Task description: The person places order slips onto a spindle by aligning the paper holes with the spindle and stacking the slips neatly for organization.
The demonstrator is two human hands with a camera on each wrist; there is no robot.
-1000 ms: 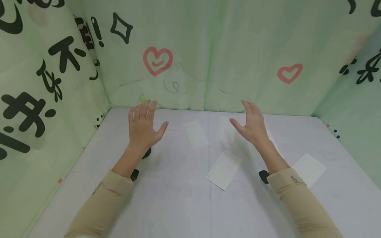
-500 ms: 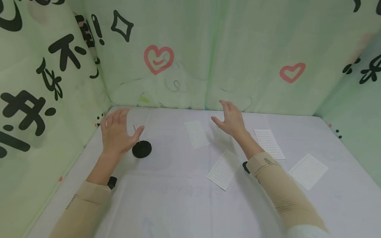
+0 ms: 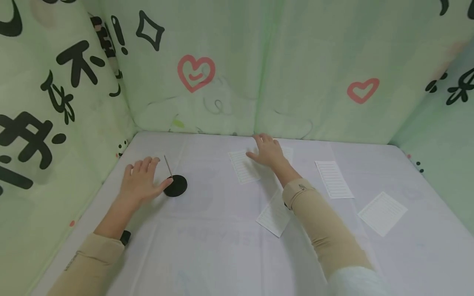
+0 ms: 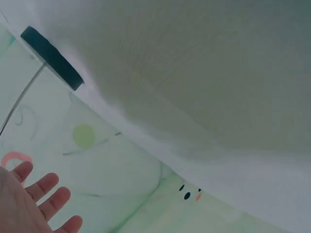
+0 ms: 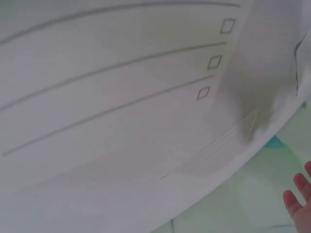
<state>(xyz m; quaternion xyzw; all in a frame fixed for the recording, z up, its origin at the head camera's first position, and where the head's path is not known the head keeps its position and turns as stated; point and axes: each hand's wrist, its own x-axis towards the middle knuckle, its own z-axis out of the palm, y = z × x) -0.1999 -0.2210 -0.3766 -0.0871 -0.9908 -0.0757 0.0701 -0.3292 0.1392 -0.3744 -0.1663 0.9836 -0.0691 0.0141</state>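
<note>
My left hand [image 3: 138, 183] hovers just left of a receipt spike [image 3: 177, 187], a round black base with a thin upright metal rod. Its fingers are spread and loosely bent, and the thumb overlaps the base in the head view. In the left wrist view the spike's base [image 4: 51, 58] and the hand's fingers [image 4: 41, 194] look apart. My right hand [image 3: 269, 151] reaches over the back of the table with loosely bent fingers, between a lined slip of paper [image 3: 240, 168] and another slip [image 3: 288, 153] that it partly hides. No paper shows in its grasp.
More lined slips lie flat: one at the front middle [image 3: 270, 220], partly under the right sleeve, one to the right [image 3: 335, 179] and one farther right [image 3: 383, 213]. A white cloth covers the table [image 3: 207, 255]. Printed green curtains [image 3: 229, 82] enclose its back and sides.
My left hand has moved left and down, uncovering the spike. The right hand has moved left and lower over the back slips, uncovering the slip on the right.
</note>
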